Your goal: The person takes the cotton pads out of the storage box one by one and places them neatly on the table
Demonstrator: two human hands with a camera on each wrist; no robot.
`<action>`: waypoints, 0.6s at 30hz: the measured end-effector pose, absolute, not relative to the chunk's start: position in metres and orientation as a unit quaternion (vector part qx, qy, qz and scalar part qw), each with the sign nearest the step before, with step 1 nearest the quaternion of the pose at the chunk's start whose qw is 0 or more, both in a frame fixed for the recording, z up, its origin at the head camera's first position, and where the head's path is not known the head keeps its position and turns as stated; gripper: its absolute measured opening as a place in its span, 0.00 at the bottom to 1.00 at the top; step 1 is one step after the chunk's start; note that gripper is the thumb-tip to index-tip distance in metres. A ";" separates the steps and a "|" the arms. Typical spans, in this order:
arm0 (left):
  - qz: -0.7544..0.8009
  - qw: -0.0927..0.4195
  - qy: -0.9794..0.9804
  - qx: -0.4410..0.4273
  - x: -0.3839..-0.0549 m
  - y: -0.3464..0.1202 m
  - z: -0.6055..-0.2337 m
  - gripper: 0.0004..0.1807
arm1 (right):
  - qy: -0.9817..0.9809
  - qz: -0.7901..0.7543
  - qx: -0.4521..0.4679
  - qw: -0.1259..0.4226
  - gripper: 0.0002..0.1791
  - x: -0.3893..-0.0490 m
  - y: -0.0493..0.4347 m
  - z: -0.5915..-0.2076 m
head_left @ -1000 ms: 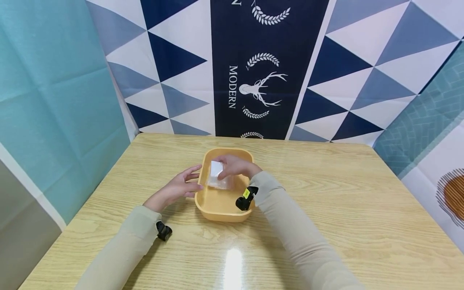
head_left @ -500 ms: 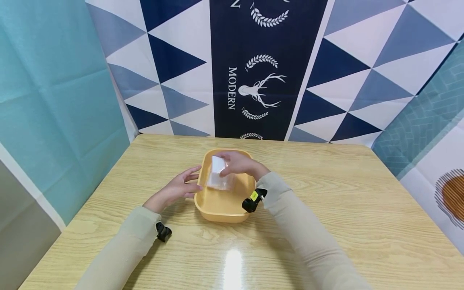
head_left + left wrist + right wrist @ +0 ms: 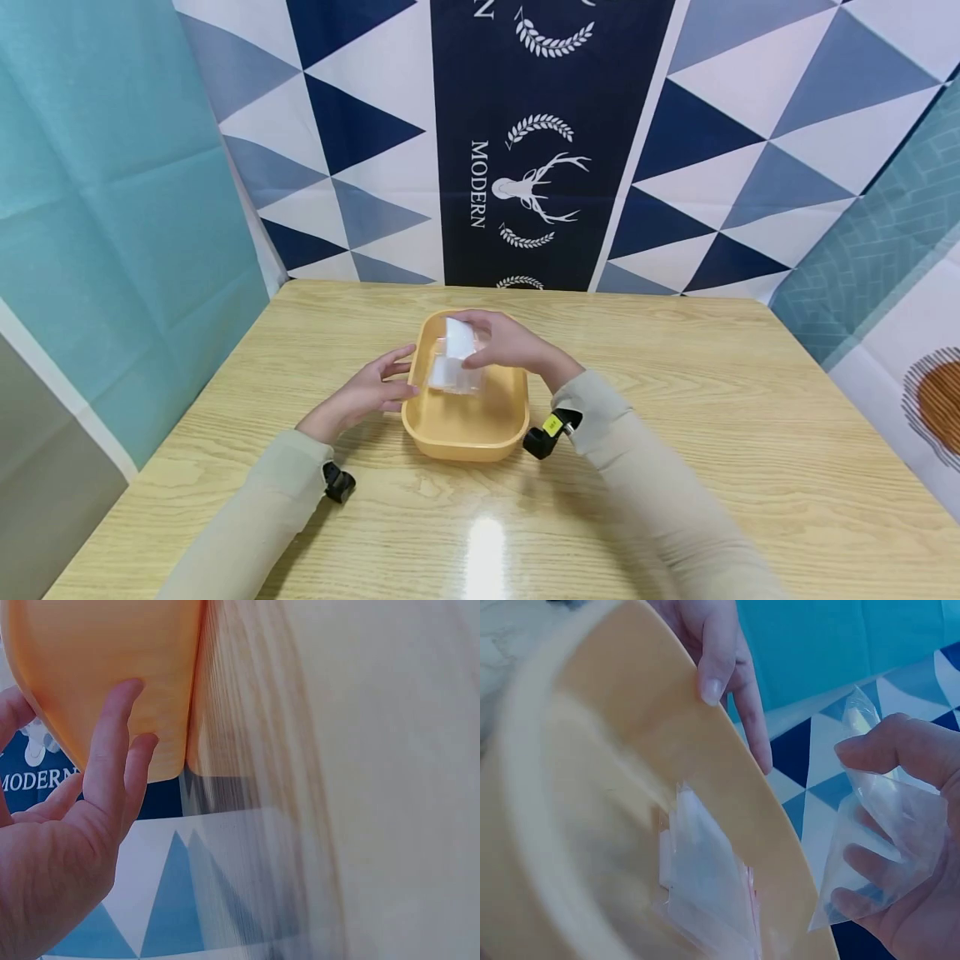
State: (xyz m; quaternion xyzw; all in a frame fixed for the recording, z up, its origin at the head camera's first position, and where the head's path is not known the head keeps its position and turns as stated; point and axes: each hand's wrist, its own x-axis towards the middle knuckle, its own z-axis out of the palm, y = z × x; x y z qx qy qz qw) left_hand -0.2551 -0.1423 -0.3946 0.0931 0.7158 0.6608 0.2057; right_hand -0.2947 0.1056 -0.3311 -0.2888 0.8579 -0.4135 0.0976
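A yellow-orange plastic basin (image 3: 465, 451) stands on the table. My right hand (image 3: 513, 343) is over its far part, pinching a clear plastic bag (image 3: 838, 862) between thumb and fingers; the fingers show through the film. In the head view this bag (image 3: 459, 337) looks whitish. More clear bags (image 3: 705, 874) lie on the basin's floor, a reddish line along one edge; how many, I cannot tell. My left hand (image 3: 363, 392) is at the basin's left side, fingers spread and fairly straight by the outer wall. In the left wrist view, the left hand's fingers (image 3: 109, 757) rest against that wall or just beside it.
The wooden table (image 3: 675, 417) extends on both sides of the basin and in front of it. Behind stands a patterned cloth (image 3: 555, 192) with a deer print. A teal cloth (image 3: 127, 208) hangs at the left. Each sleeve cuff carries a small black camera (image 3: 339, 482).
My right hand has drawn back to the right and lifted the pinched bag away from the bags in the basin. The left hand and the basin have stayed in place.
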 end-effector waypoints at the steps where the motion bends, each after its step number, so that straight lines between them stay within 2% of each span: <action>1: 0.661 0.206 0.716 0.094 -0.255 -0.142 -0.395 0.43 | 0.857 -0.416 -0.290 0.092 0.40 -0.293 0.108 -0.331; 18: 0.664 0.205 0.712 0.096 -0.254 -0.143 -0.395 0.44 | 0.833 -0.467 -0.290 0.056 0.41 -0.260 0.138 -0.324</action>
